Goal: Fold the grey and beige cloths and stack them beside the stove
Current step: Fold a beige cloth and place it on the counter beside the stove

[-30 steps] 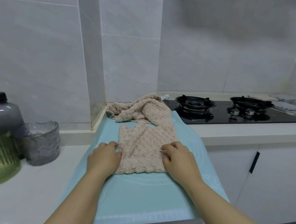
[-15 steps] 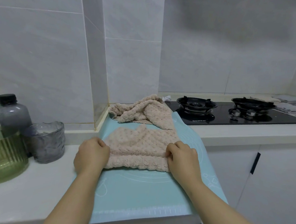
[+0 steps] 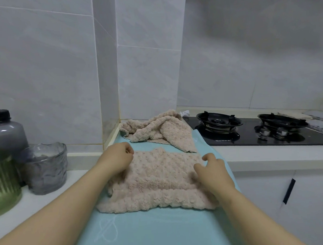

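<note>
A teal mat (image 3: 154,234) is covering the counter, and everything here is being placed by it. On the mat's middle, a beige cloth (image 3: 156,181) is lying doubled over, its thick folded edge facing the person. The right hand (image 3: 214,170) is resting on that cloth at the mat's right edge, fingers loosely bent, thumb and forefinger apart and nothing pinched between them. The left hand (image 3: 119,157) is sitting at the cloth's far left corner, over the mat's left side, fingers curled in (whether a bit of cloth is caught inside the curl cannot be told).

Left of the mat, a green ribbed jar (image 3: 2,189), a grey glass cup (image 3: 46,167) and a dark-capped bottle (image 3: 4,135) are standing close together.

At the mat's far end, a second beige cloth (image 3: 157,130) is lying crumpled against the tiled wall. Right of that far end, a black two-burner stove (image 3: 252,135) is sitting in the counter, just beside the crumpled cloth.
</note>
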A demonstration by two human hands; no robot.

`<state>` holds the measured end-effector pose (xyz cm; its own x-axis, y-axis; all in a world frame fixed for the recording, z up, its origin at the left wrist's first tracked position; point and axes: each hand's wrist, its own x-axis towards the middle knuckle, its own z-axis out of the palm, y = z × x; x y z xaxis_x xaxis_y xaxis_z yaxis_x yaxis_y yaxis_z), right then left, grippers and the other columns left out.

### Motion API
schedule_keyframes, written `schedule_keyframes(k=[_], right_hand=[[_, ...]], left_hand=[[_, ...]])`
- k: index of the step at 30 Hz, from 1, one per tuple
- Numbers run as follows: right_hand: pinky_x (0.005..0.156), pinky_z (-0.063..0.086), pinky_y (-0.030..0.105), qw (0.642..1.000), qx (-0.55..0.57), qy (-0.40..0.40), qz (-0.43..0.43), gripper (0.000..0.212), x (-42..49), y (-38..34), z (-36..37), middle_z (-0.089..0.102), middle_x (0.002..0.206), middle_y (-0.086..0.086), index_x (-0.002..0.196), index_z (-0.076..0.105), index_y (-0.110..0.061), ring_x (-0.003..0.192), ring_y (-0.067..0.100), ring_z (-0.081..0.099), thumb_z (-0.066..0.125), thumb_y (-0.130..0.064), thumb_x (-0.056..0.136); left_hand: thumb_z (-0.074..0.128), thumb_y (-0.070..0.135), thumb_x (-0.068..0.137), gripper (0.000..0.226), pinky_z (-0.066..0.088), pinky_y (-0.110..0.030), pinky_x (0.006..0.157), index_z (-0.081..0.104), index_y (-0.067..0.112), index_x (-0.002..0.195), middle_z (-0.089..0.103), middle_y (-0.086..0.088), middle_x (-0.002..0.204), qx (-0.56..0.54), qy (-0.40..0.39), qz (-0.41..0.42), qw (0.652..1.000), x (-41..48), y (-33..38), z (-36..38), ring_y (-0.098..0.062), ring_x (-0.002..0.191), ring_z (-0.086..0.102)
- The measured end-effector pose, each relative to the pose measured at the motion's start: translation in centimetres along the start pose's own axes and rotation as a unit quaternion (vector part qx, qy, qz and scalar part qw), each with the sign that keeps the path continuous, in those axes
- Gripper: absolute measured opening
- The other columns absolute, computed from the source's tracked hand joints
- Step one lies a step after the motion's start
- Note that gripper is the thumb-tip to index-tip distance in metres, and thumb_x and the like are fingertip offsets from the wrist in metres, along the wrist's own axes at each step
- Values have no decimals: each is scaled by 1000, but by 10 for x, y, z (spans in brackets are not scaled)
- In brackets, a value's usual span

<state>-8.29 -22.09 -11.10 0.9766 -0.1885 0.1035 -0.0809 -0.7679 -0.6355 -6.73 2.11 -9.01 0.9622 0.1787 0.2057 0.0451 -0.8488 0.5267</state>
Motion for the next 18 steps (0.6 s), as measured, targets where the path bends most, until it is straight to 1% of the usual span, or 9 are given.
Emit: schedule_keyframes(k=[1, 3, 5, 7, 9, 10, 13, 15, 18], right_hand=[[89, 44, 39, 999, -40, -1, 5, 43, 10, -5, -1, 40, 128, 5, 129, 38, -23, 104, 27, 55, 41, -31, 87], [93, 38, 38, 994, -103, -13, 13, 45, 29, -15, 0, 36, 135, 7, 133, 36, -21, 116, 29, 46, 39, -29, 89], [93, 36, 38, 990, -132, -41, 38, 41, 46, -20, 8, 38, 134, 9, 130, 38, -18, 119, 30, 42, 39, -25, 89], [89, 37, 35, 987, -145, -45, 53, 29, 60, -20, 19, 43, 127, 10, 116, 43, -16, 116, 30, 42, 39, -21, 88], [82, 34, 33, 986, -155, -21, 58, 15, 70, -17, 31, 46, 120, 9, 102, 45, -17, 111, 28, 44, 39, -20, 88], [79, 34, 32, 987, -153, -4, 53, 13, 74, -14, 35, 49, 116, 7, 99, 46, -17, 108, 28, 46, 39, -19, 88], [71, 37, 30, 990, -138, 23, 26, 15, 83, -6, 41, 59, 103, 4, 91, 54, -17, 97, 26, 53, 39, -17, 86], [69, 40, 30, 990, -132, 47, -4, 18, 83, -7, 39, 60, 100, 4, 91, 57, -16, 94, 26, 54, 39, -16, 87], [69, 42, 33, 982, -77, 158, -65, 20, 78, -19, 28, 54, 104, 6, 102, 58, -18, 94, 27, 52, 43, -16, 89]], left_hand=[[43, 12, 90, 25, 43, -30, 82, 57, 19, 110, 58, -5, 115, 1, -8, 8, 1000, 11, -1, 7, -20, 96, 53], [44, 20, 94, 32, 41, -31, 87, 50, 20, 125, 50, -8, 128, 33, -16, 8, 999, 29, -8, 25, -23, 107, 52], [46, 33, 94, 38, 43, -34, 89, 44, 21, 130, 50, -8, 130, 122, -6, -4, 993, 40, -16, 42, -26, 114, 51], [47, 39, 93, 35, 43, -33, 82, 47, 19, 122, 53, -7, 122, 180, 15, -7, 984, 45, -20, 50, -27, 111, 53], [49, 35, 92, 23, 41, -32, 74, 52, 15, 103, 57, -7, 114, 167, 22, -3, 986, 53, -22, 52, -27, 106, 55], [50, 31, 91, 18, 41, -31, 73, 54, 14, 97, 58, -6, 111, 153, 24, -4, 988, 57, -24, 52, -27, 103, 55], [48, 20, 91, 16, 45, -31, 75, 62, 14, 95, 62, -5, 106, 125, 34, -8, 992, 63, -27, 54, -26, 100, 57], [43, 16, 92, 19, 43, -32, 72, 62, 12, 94, 61, -7, 105, 112, 58, -9, 992, 63, -24, 51, -27, 97, 57], [39, 14, 94, 21, 37, -32, 69, 59, 7, 95, 57, -14, 105, 68, 129, 0, 989, 62, -17, 44, -32, 96, 55]])
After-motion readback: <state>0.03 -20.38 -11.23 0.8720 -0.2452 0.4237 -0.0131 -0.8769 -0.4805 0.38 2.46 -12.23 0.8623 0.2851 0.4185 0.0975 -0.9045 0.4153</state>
